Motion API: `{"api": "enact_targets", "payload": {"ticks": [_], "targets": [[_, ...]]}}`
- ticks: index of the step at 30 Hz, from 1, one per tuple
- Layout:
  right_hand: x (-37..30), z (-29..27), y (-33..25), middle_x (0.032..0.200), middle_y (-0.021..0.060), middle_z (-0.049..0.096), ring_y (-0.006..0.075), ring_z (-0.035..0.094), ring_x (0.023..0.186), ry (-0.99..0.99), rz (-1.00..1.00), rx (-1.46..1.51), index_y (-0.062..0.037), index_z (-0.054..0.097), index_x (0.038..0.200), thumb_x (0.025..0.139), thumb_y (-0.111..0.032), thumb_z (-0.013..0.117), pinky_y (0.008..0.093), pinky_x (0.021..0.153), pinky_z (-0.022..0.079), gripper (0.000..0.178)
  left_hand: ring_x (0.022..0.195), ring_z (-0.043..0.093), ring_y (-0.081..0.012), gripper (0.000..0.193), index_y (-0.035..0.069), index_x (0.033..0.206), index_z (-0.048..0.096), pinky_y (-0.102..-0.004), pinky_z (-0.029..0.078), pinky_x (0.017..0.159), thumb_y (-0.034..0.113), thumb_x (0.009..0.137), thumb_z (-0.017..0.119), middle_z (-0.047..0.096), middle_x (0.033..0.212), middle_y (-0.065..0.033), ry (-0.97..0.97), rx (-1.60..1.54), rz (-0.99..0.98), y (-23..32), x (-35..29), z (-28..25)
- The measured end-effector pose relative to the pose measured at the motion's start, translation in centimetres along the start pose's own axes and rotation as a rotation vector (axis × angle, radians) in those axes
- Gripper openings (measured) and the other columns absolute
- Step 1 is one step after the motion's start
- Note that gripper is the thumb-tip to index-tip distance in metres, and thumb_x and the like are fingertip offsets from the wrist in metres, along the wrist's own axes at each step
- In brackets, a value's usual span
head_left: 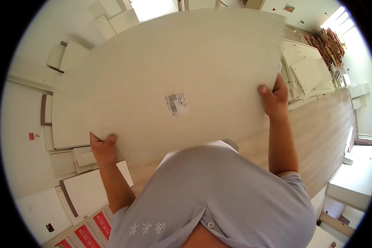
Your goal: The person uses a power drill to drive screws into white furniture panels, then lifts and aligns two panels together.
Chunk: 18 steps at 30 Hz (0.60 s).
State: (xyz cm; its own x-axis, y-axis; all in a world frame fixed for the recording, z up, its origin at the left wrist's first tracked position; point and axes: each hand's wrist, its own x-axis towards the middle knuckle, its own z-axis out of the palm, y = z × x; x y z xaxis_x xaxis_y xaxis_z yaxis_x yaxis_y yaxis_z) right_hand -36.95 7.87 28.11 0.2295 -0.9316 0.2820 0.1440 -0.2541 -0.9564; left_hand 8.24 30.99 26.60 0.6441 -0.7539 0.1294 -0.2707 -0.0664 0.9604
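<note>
A large off-white flat panel (211, 58) spans the middle of the head view, held up in front of my body. Near its centre is a white barcode label (176, 103). My left hand (103, 148) grips the panel at its lower left edge, thumb on the face and fingers behind it. On the right edge my right hand (275, 96) holds it the same way, a little higher up. Both hands are closed on the panel, with the fingertips partly hidden behind it. The panel's edges look slightly blurred.
White boards (308, 74) lie stacked at the far right, near a pile of reddish-brown strips (328, 45). More boards (95, 188) lean along the left wall. A red-and-white printed carton (87, 233) sits at lower left. Wood-look floor (314, 132) shows at right, beside a white cabinet (353, 182).
</note>
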Motion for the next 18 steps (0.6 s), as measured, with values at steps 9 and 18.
{"api": "enact_targets", "payload": {"ticks": [9, 18], "targets": [[0.2, 1.4, -0.1, 0.104, 0.0167, 0.076, 0.0369, 0.073, 0.108, -0.171, -0.745, -0.494, -0.0041, 0.061, 0.090, 0.079, -0.013, 0.081, 0.0473, 0.094, 0.058, 0.024, 0.118, 0.066, -0.0350, 0.015, -0.003, 0.100, 0.057, -0.0446, 0.053, 0.105, 0.007, 0.095, 0.068, 0.070, 0.117, -0.0208, 0.228, 0.103, 0.642, -2.7, 3.0, 0.4], [-0.7, 0.4, 0.1, 0.100, 0.0134, 0.075, 0.0336, 0.073, 0.102, -0.098, -0.762, -0.591, -0.0041, 0.071, 0.094, 0.076, -0.019, 0.079, 0.0433, 0.090, 0.058, 0.024, 0.115, 0.067, -0.0345, 0.012, -0.007, 0.096, 0.062, -0.0461, 0.055, 0.102, 0.003, 0.091, 0.067, 0.069, 0.111, -0.0239, 0.235, 0.081, 0.748, -2.8, 3.4, 0.6]]}}
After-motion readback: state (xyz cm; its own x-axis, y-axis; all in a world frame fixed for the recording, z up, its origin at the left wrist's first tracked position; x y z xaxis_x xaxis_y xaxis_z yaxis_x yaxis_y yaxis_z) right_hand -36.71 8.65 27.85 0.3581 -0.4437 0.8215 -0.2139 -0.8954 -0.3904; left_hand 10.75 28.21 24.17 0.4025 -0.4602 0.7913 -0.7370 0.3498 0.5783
